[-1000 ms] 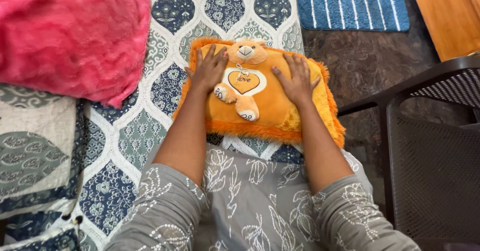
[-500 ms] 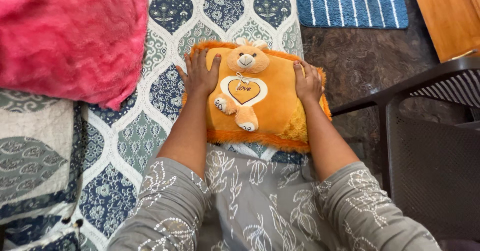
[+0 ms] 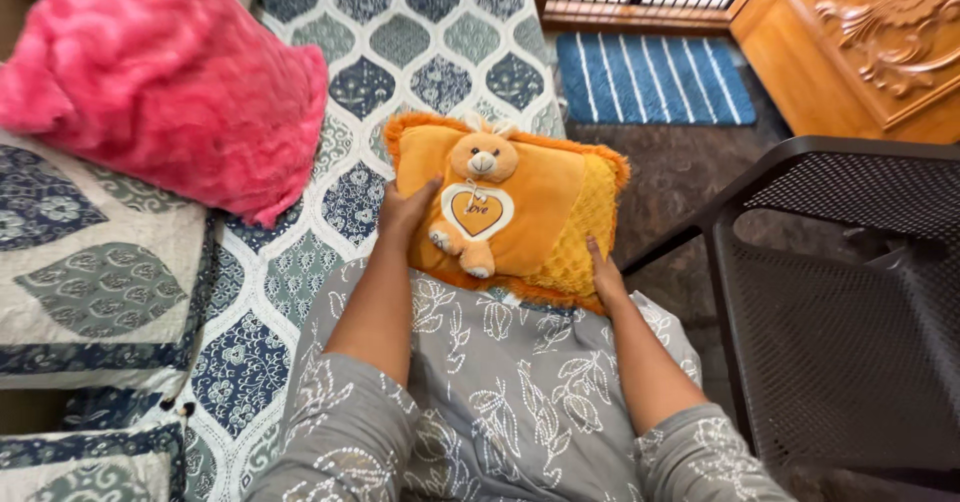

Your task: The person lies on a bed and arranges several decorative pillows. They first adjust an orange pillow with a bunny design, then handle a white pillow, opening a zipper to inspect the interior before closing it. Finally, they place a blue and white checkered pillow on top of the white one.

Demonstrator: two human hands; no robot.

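An orange plush pillow (image 3: 530,212) with a small teddy bear and a heart patch on its front is lifted off the bed, tilted up toward me. My left hand (image 3: 403,212) grips its left edge, thumb on the front face. My right hand (image 3: 603,274) holds its lower right corner from beneath, mostly hidden behind the fringe. My grey flower-print clothing lies below the pillow.
A blue and white patterned quilt (image 3: 330,252) covers the bed. A fluffy pink pillow (image 3: 165,87) lies at the upper left, quilted pillows (image 3: 95,272) at the left. A dark mesh chair (image 3: 850,292) stands at right, a blue striped rug (image 3: 650,77) and carved wooden furniture (image 3: 870,42) beyond.
Both hands slid from the pillow's top face to its edges and lifted it off the quilt, tilting it toward me. The camera view has pulled back and up.
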